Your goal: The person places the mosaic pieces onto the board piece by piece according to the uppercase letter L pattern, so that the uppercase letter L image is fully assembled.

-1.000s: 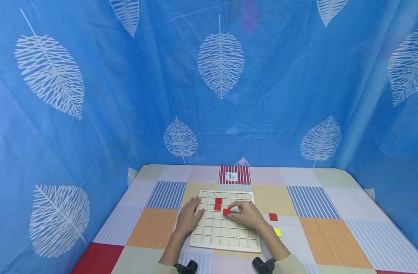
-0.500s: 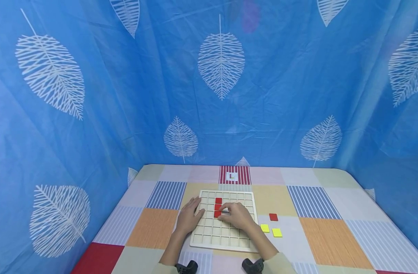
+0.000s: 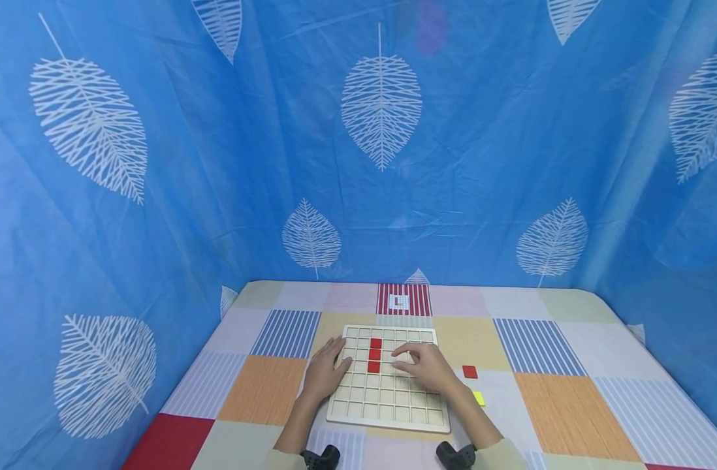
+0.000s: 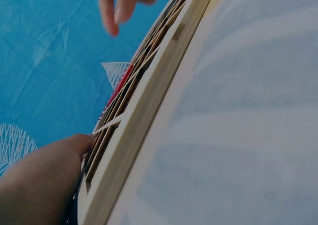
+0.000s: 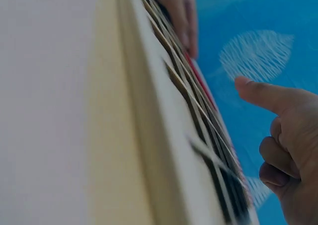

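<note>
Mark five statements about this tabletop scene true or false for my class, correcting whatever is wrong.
1. Three red tiles sit in one column on the grid board. True.
2. The left hand is lifting a yellow tile. False: it rests at the board's left edge.
3. Another red tile lies on the cloth, right of the board. True.
4. The right hand is pinching a red tile. False: its fingers hold nothing.
5. The visible yellow tile lies on the cloth beside the right forearm in the head view. True.
</note>
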